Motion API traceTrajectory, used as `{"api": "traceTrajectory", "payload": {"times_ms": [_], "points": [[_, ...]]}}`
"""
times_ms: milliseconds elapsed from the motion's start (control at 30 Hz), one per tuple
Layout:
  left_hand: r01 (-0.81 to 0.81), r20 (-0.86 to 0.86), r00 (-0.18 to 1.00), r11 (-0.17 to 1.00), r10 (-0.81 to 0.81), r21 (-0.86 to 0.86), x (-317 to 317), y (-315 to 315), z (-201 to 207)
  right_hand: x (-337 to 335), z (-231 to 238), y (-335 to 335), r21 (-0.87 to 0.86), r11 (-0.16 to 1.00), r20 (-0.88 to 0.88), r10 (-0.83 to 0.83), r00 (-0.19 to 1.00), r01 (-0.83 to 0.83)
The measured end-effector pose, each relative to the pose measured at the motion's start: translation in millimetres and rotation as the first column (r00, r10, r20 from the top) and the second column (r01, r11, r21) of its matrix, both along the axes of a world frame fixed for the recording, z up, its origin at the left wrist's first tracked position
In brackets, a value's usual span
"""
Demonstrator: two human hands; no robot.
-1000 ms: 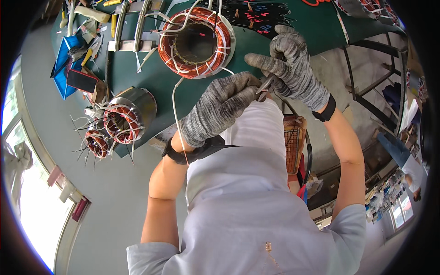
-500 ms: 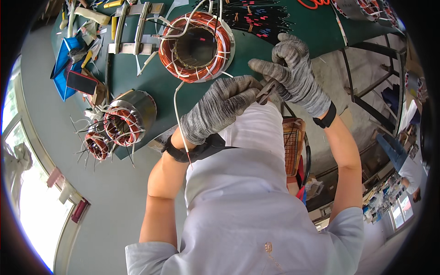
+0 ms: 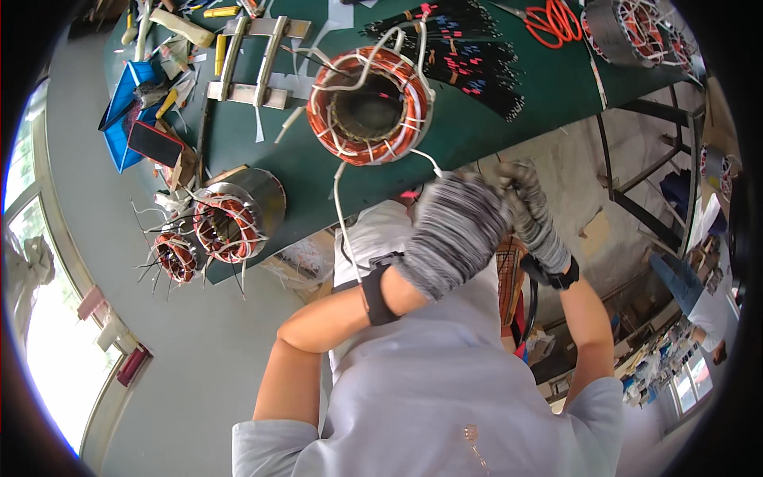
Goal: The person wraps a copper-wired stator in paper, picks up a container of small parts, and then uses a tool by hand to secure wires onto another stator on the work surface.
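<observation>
My left hand, in a grey knitted glove, is blurred by motion, its back toward me and its fingers hidden. Close beside it, my right hand in a matching glove has its fingers curled; whatever they hold is hidden. Both are just off the near edge of the green table. A copper-wound stator stands near that edge, its windings tied with white cord. One white-sleeved lead runs from it to my left hand. Another white lead hangs down past my left wrist.
Two smaller wound stators are at the table's left corner. Behind them are a blue tray, a phone and a metal frame. Bundled black wires, an orange cord and another stator lie farther right.
My left hand has moved right and down, turning its back up; my right hand has dropped lower. The pliers-like tool seen between them is now hidden. The view has shifted slightly.
</observation>
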State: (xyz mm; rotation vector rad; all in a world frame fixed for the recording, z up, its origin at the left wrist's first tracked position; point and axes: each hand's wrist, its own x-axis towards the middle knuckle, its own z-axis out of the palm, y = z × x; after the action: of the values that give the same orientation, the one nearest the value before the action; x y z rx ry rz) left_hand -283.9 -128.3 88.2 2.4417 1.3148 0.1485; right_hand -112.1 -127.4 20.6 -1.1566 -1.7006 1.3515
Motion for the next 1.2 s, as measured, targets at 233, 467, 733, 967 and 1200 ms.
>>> {"api": "traceTrajectory", "payload": {"times_ms": [233,467,733,967,1200], "points": [[0.236,0.515,0.773,0.921,-0.371,0.31,-40,20,-13,22,-45,-36,-0.421,0.819,0.053,-0.407,0.912,0.39],[0.235,-0.149,0.971,0.876,-0.189,0.422,19,-25,-85,21,-57,-16,-0.542,0.743,0.006,-0.465,0.886,0.393],[0.287,0.574,0.761,0.95,-0.303,0.122,-33,13,-31,31,-59,36,-0.378,0.829,0.177,-0.373,0.911,0.413],[-0.591,0.8,0.241,0.736,0.55,-0.329,-75,46,-46,66,-89,95,-0.196,0.809,0.144,-0.535,0.833,0.554],[-0.775,0.757,0.022,0.489,0.653,-0.399,-50,54,-57,86,-106,175,0.576,0.796,0.687,-0.595,0.417,0.188]]}}
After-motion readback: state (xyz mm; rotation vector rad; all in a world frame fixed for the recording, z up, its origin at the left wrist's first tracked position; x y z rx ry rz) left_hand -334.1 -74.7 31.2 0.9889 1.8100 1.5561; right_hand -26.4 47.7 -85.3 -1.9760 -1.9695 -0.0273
